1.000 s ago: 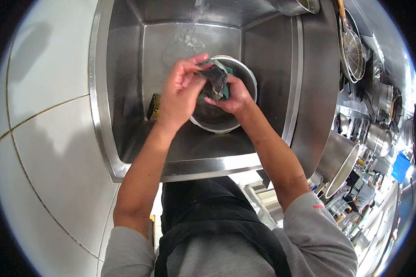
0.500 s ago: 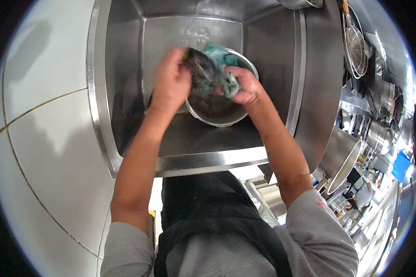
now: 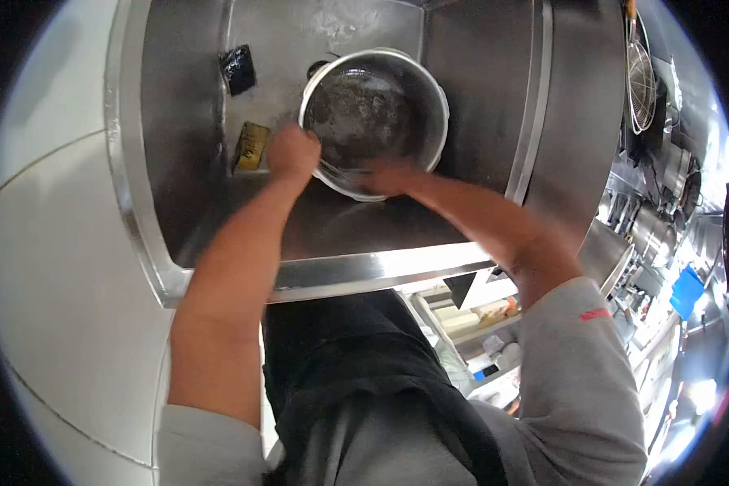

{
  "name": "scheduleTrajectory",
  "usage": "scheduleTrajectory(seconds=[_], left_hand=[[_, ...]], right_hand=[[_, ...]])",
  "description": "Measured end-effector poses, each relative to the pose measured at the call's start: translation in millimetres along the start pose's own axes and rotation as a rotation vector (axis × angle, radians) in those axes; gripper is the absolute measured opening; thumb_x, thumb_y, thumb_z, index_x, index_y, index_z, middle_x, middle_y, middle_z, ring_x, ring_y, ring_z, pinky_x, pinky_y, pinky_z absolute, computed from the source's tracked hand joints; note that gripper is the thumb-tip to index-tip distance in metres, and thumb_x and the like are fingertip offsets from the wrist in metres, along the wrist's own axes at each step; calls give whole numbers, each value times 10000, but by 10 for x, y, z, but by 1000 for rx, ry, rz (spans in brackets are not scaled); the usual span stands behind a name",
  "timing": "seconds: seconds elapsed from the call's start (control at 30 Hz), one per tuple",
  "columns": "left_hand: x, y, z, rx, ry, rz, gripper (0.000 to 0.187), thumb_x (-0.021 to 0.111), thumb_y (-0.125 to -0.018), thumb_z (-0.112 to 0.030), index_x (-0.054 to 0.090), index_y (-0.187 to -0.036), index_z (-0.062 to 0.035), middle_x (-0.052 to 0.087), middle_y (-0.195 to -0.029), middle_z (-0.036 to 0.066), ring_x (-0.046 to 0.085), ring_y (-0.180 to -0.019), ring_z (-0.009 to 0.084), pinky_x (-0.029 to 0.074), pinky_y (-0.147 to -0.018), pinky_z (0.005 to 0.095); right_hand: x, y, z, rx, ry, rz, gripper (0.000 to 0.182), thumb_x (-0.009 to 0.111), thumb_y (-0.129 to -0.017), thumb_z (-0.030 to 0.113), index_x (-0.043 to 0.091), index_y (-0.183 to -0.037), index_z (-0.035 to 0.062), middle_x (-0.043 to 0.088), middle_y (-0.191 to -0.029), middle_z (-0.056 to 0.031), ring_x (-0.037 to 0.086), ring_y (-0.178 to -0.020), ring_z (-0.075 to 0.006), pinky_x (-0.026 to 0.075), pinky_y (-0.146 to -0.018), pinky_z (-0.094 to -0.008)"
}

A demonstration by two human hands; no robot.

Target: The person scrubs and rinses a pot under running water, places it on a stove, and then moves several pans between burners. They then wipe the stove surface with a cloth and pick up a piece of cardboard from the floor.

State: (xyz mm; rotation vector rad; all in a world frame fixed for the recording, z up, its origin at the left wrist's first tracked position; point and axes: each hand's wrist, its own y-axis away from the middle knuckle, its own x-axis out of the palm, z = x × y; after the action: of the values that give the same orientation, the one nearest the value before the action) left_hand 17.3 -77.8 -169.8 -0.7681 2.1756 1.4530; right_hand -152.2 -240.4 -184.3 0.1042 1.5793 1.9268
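Observation:
A round metal pot (image 3: 444, 121) stands in the stainless steel sink (image 3: 478, 138), with dark, wet-looking residue inside. At its left rim is my left hand (image 3: 294, 151), its fingers closed on the edge. My right hand (image 3: 390, 176) reaches into the near side of the pot and is smeared by motion, so its fingers and anything in them cannot be made out. Left of the pot, a black scouring pad (image 3: 238, 70) and a yellowish sponge (image 3: 252, 146) lie on the sink floor. The green cloth from before is not visible.
White tiles (image 3: 57, 243) cover the left side. The sink's metal front edge (image 3: 364, 274) runs before my body. On the right hang a wire strainer (image 3: 641, 85) and several metal pans; shelves with containers (image 3: 470, 316) are below.
The hands have parted: the left went to the pot's rim, the right down into the pot. The green cloth and the dark item are gone from between them. The view has shifted.

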Motion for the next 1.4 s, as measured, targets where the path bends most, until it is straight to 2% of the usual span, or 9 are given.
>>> scheduleTrajectory(seconds=[0.13,0.3,0.4,0.53,0.8,0.93,1.03,1.2,1.4], left_hand=[[-192,-199,-89,152,-2,-160,425,656,-923,-402,729,-995,10,728,-1085,256,691,-1070,448,534,-935,538],[-99,-49,6,-78,-110,-39,429,641,-924,-390,752,-1042,7,737,-1086,238,705,-1050,436,553,-896,525],[-353,-398,68,82,-108,-59,402,679,-908,-363,760,-1053,2,738,-1089,234,715,-1030,405,562,-879,506],[-621,-708,-168,374,-49,-220,469,710,-901,-408,715,-1158,-15,732,-995,227,711,-984,421,561,-868,471],[-24,-600,-194,476,380,-225,489,549,-1042,-429,604,-1378,-78,676,-1260,235,641,-1192,415,486,-1023,457],[-115,-734,-429,543,499,52,562,491,-1048,-508,622,-1374,-69,677,-1265,244,631,-1209,402,464,-1051,441],[-29,-783,-437,321,661,119,637,418,-1056,-554,614,-1381,-44,682,-1271,229,623,-1225,382,439,-1070,433],[261,-1105,-267,487,770,44,593,377,-1068,-490,669,-1306,-32,686,-1249,250,631,-1213,350,429,-1062,418],[145,-1040,-402,391,637,34,532,359,-1072,-450,701,-1266,-93,718,-1109,256,675,-1078,417,477,-980,452]], right_hand=[[-605,154,-286,177,541,-58,562,459,-1010,504,649,-1382,128,465,-1557,-192,303,-1491,-455,244,-1161,-704],[127,-578,771,159,-522,-278,561,490,-980,362,555,-1455,71,568,-1437,-248,508,-1360,-447,298,-1125,-708],[118,-389,449,-152,-135,-183,579,505,-983,328,499,-1495,57,579,-1422,-237,481,-1376,-445,313,-1125,-694],[-755,264,-89,48,666,-237,582,608,-948,318,530,-1492,126,612,-1343,-223,454,-1371,-433,354,-1114,-668],[-133,-389,648,103,-494,-119,585,612,-960,363,528,-1494,137,398,-1592,-254,348,-1497,-407,383,-1148,-585],[-734,487,-144,239,710,75,558,525,-990,345,538,-1498,114,426,-1593,-187,329,-1510,-328,355,-1177,-512],[-107,105,-142,286,548,-110,492,488,-982,237,585,-1428,55,486,-1534,-215,465,-1396,-424,390,-1118,-573],[-591,-960,733,26,-1105,-554,460,383,-1045,283,624,-1265,-41,600,-1351,-249,611,-1188,-438,436,-1107,-537],[-357,-1028,278,206,-754,-490,456,359,-1046,226,551,-1375,-26,579,-1396,-232,585,-1199,-401,421,-1128,-491]])
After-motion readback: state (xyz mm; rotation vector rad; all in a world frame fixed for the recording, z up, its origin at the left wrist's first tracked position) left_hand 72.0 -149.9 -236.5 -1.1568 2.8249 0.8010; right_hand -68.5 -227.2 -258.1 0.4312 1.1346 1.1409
